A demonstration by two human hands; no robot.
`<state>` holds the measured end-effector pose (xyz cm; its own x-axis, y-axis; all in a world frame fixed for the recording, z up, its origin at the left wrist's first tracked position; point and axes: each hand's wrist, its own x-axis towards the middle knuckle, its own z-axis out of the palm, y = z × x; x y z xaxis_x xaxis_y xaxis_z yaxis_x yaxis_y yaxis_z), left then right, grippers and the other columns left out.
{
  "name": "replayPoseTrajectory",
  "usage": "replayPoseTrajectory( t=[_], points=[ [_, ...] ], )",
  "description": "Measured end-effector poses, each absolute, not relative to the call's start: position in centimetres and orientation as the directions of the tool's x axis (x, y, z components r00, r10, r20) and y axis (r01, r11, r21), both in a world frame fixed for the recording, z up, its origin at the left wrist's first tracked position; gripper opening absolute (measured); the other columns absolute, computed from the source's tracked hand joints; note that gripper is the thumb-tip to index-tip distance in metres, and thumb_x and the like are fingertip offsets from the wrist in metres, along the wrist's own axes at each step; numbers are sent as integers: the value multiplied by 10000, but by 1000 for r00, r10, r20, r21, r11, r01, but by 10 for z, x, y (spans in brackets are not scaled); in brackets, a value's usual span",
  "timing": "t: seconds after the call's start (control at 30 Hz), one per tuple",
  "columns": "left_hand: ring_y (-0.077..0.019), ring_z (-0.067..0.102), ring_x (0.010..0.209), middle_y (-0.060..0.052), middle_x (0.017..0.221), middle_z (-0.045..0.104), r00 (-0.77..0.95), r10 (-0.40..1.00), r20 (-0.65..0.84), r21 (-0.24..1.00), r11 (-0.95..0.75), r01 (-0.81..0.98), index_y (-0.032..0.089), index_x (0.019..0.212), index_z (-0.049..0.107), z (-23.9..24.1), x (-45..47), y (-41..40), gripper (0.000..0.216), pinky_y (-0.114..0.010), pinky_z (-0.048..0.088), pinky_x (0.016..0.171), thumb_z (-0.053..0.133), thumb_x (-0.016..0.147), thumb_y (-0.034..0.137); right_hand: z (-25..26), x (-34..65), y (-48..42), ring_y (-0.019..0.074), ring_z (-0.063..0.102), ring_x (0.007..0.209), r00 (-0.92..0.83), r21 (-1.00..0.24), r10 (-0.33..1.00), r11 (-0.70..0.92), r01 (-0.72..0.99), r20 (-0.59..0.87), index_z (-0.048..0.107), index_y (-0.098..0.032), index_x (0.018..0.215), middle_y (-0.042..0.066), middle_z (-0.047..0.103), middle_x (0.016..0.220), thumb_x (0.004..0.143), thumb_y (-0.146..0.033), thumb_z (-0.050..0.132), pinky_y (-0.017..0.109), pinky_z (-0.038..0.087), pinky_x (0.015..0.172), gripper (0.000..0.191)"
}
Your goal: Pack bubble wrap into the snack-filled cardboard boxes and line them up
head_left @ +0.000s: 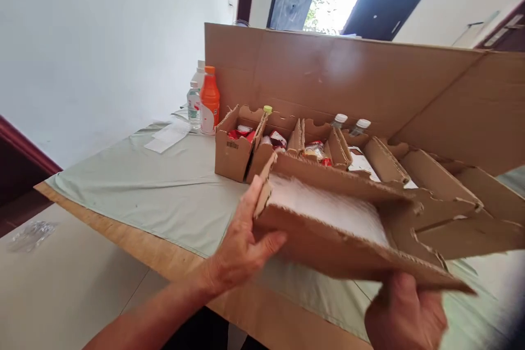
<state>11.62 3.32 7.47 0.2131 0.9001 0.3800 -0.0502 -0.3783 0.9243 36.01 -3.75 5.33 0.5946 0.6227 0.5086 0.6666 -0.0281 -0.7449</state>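
gripping 1 box (340, 251) in left hand (246, 246) and right hand (408, 311); might spill white contents (328, 208) between fingers if tipped, or snag bins (230, 161) beyond fingertips if swung.

- Hands: two — left hand (241, 249), right hand (410, 314).
- Held cardboard box (328, 246): one, between them.
- Cardboard boxes in the row behind (232, 161): at least five; right end overlaps, exact tally unclear.
- Boxes of that row with red packets (248, 135) showing: three; the packets themselves too jumbled to count.
- Orange bottle (209, 95): one.
- White-capped bottles (193, 106) beside it: two, rear one mostly hidden.
- Caps above the row: three — two white caps (363, 123), one yellow-green cap (268, 109).
- Big cardboard panel (287, 65): one.
- White paper (168, 135) on cloth: at least one sheet.
- Tablecloth (164, 186): one.
- Clear plastic bag (33, 235), lower left: one.
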Motion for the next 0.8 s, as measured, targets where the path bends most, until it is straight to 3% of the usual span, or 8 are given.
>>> replayPoseTrajectory(
  t=[0.1,0.27,0.4,0.5,0.6,0.73,0.8],
  points=[
    [-308,279,1563,-86,1694,301,146,943,299,953,-302,-1,290,1634,190,47,107,5,847,-463,272,1287,661,939,398,32,358,-48,458,553,1288,562,-757,708,-59,651,428,578,-204,1436,160,632,1382,979,-508,545,569,501,985,550],
    [-286,378,1520,-90,1657,376,-228,933,278,960,-261,101,293,1624,210,22,57,-14,848,-412,350,1250,683,933,432,29,291,11,348,475,1424,242,-862,851,374,341,466,432,-204,1550,118,519,1547,998,-521,515,510,431,1142,642],
    [-285,546,1398,-105,1564,513,-410,875,258,961,-276,16,293,1615,255,19,42,-6,863,-391,471,1158,729,904,419,37,256,56,306,400,1485,24,-884,901,419,205,433,405,-267,1570,75,439,1614,993,-559,529,481,378,1196,658],
    [-287,530,1411,-104,1572,501,-433,865,254,959,-285,-7,303,1608,282,15,40,-3,860,-390,463,1162,747,891,397,36,256,63,306,405,1475,-17,-887,911,406,219,413,423,-302,1557,55,458,1597,995,-584,516,484,350,1209,636],
    [-310,425,1488,-99,1619,429,-403,882,246,965,-261,18,311,1606,284,10,29,-2,899,-439,390,1218,779,859,393,26,266,60,306,485,1395,1,-888,915,391,242,403,472,-323,1513,55,530,1523,997,-610,490,466,412,1144,590],
    [-371,234,1569,-83,1713,235,-363,885,293,956,-269,114,365,1625,191,4,-3,0,1131,-564,222,1272,880,731,446,4,277,57,305,542,1314,68,-909,925,351,223,374,471,-321,1499,71,546,1491,994,-644,456,469,436,1088,599],
    [-402,211,1570,-99,1723,196,-313,908,277,960,-244,140,384,1631,129,0,-20,3,1249,-620,214,1255,912,665,502,-4,280,58,307,530,1326,68,-916,929,343,208,364,459,-314,1507,78,516,1521,996,-646,450,472,421,1095,610]
  ],
)
